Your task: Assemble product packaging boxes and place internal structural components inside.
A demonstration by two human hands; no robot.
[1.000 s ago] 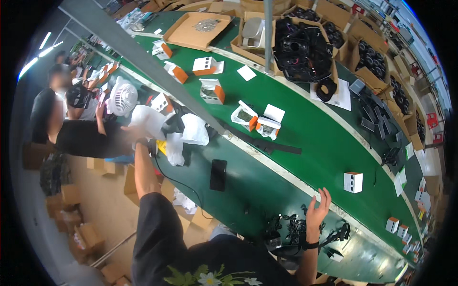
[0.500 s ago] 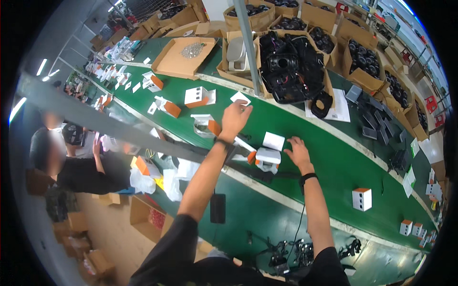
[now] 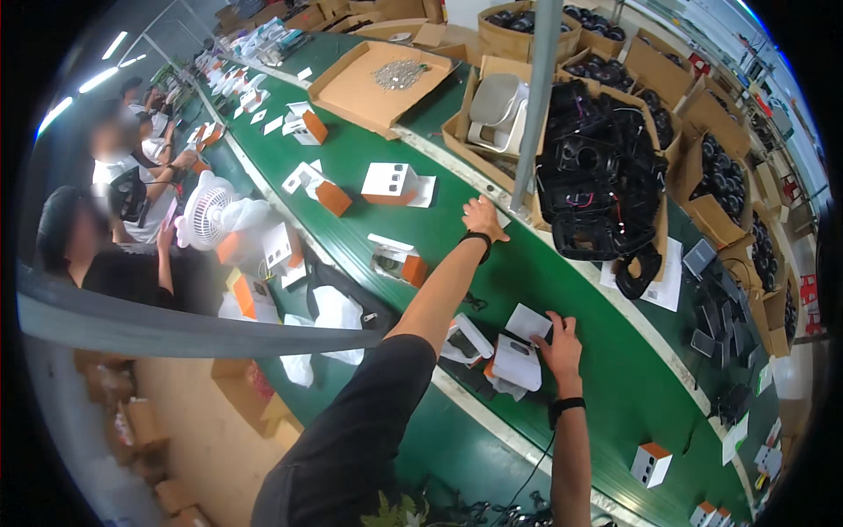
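My left hand (image 3: 483,218) is stretched far forward over the green conveyor belt, fingers extended and partly spread. It lies over a white card (image 3: 504,220), most of which it hides. Nearer, my right hand (image 3: 560,347) is beside an opened white-and-orange box (image 3: 518,362), its fingers apart and its thumb at the edge of the raised white flap (image 3: 529,323). Whether the thumb presses on the flap is hard to tell. Left of that box, another opened box (image 3: 465,341) shows something dark inside.
Several white-and-orange boxes stand along the belt, one open (image 3: 398,261) and one closed (image 3: 652,464). Behind the belt are a carton of black housings (image 3: 601,167) and a metal post (image 3: 537,105). A grey bar (image 3: 202,329) crosses at left. People sit beyond it, near a white fan (image 3: 209,211).
My left hand has come down onto the white card. My right hand has closed in on the opened box's flap. The whole view has shifted, bringing a white fan into sight.
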